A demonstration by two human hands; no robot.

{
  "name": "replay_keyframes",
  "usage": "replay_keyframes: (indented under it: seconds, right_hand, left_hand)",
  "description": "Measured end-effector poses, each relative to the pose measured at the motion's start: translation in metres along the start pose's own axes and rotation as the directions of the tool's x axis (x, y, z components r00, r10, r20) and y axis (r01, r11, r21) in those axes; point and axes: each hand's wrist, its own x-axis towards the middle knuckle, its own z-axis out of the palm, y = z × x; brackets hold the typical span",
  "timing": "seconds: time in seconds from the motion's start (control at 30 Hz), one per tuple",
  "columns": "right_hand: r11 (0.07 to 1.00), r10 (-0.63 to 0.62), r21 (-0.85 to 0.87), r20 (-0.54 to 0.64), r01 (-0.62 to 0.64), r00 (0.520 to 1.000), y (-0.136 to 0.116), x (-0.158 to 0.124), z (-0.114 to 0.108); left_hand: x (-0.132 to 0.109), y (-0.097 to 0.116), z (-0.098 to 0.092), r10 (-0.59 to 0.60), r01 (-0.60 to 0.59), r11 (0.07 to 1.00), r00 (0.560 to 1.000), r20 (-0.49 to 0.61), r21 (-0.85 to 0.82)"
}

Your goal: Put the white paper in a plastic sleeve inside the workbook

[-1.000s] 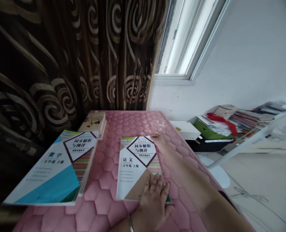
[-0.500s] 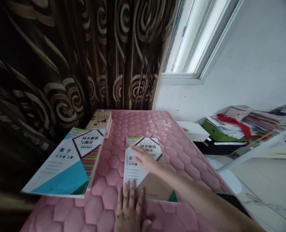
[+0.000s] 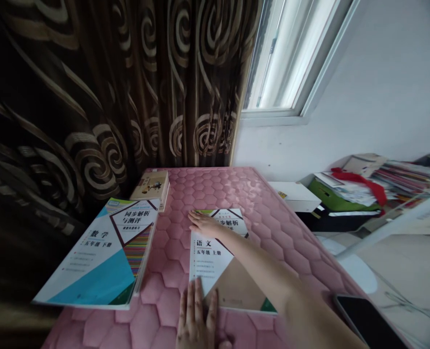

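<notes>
A white and tan workbook (image 3: 225,261) lies flat on the pink quilted table top (image 3: 222,186). My right hand (image 3: 204,223) reaches across it, fingers stretched out flat on its far left corner. My left hand (image 3: 197,320) lies flat with fingers apart at the book's near left edge. Neither hand holds anything. A larger workbook with a blue and white cover (image 3: 103,254) lies to the left on a stack, apart from both hands.
A small thick book (image 3: 151,184) sits at the far left by the dark swirl-patterned curtain (image 3: 109,87). A black phone (image 3: 367,322) lies at the near right table edge. Beyond the table are a white box (image 3: 294,196), a green box and piled papers (image 3: 360,186).
My right hand has slid from the book's far right corner across to its far left corner. My left hand has moved from the near right part of the cover to the near left edge.
</notes>
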Motion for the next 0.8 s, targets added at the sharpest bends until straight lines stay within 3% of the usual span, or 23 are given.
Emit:
replay_keyframes:
  seconds: [0.13,0.23,0.33,0.47,0.57,0.63,0.73,0.8]
  right_hand:
    - [0.986,0.164,-0.029,-0.042,-0.165,0.986,0.001,0.017,-0.004]
    - [0.976,0.205,-0.045,-0.160,-0.215,0.965,-0.012,0.004,0.004]
    - [0.980,0.173,-0.055,-0.245,-0.192,0.954,-0.020,-0.039,0.019]
    - [0.953,0.290,-0.011,-0.262,-0.304,0.920,-0.004,-0.125,0.035]
    - [0.887,0.452,0.052,-0.299,-0.459,0.840,0.014,-0.179,0.039]
    - [0.844,0.532,0.138,-0.349,-0.519,0.772,0.020,-0.202,0.039]
    - [0.775,0.630,0.360,-0.392,-0.519,0.670,0.016,-0.215,0.035]
    - [0.681,0.713,0.544,-0.341,-0.490,0.612,0.012,-0.215,0.031]
  left_hand:
    - [0.000,-0.002,0.001,0.006,-0.006,1.000,1.000,0.018,0.003]
    - [0.002,-0.001,0.002,0.005,-0.004,1.000,1.000,-0.016,0.015]
    - [0.003,-0.002,0.004,0.019,-0.018,1.000,0.999,-0.036,0.015]
    - [-0.001,-0.007,0.006,0.053,-0.053,0.998,0.998,-0.035,0.017]
    - [0.006,-0.008,-0.001,0.075,-0.075,0.997,0.997,0.000,0.021]
    - [0.024,-0.004,-0.011,0.074,-0.075,0.997,0.996,0.055,0.011]
    - [0.072,0.007,-0.027,0.053,-0.046,0.998,0.982,0.179,-0.044]
    - [0.108,0.013,-0.030,0.121,-0.082,0.985,0.953,0.276,-0.149]
